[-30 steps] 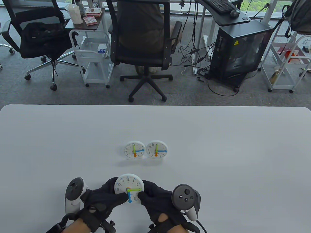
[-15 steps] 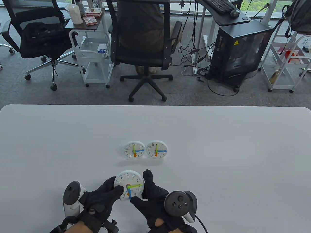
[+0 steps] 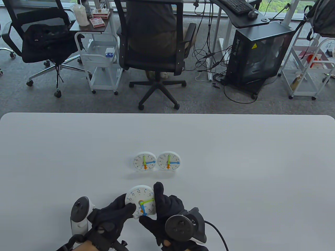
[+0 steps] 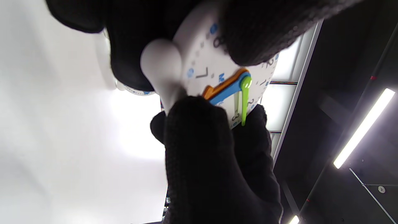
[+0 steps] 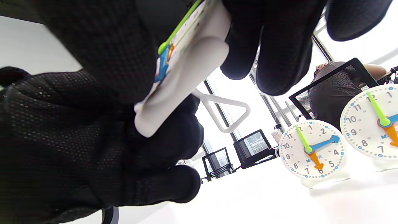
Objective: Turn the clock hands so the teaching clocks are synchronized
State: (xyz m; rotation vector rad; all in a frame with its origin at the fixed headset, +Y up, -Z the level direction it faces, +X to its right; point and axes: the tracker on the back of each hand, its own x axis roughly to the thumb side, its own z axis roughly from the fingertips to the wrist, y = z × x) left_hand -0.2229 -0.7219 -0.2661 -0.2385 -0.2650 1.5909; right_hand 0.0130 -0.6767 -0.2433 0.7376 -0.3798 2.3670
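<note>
A white teaching clock [image 3: 140,200] with green, blue and orange hands is held just above the table's near edge. My left hand [image 3: 127,204] grips its left side, thumb on the face. My right hand [image 3: 157,206] holds its right edge, fingers behind it and thumb at the tips of the blue hand [image 3: 143,211] and orange hand. In the left wrist view the thumb [image 4: 199,140] covers those tips on the clock [image 4: 205,62]. Two matching clocks [image 3: 144,162] [image 3: 168,161] stand side by side at mid-table, green at 12, blue at 3, orange at 6.
The white table [image 3: 235,157] stretches wide around the clocks. The two standing clocks also show in the right wrist view [image 5: 312,149] [image 5: 371,124]. Office chairs [image 3: 154,47], carts and a computer case [image 3: 257,55] stand on the floor beyond the far edge.
My right hand has turned and shifted left, its thumb coming to the clock's bottom. The held clock has tilted clockwise and the orange hand now shows beside the blue one.
</note>
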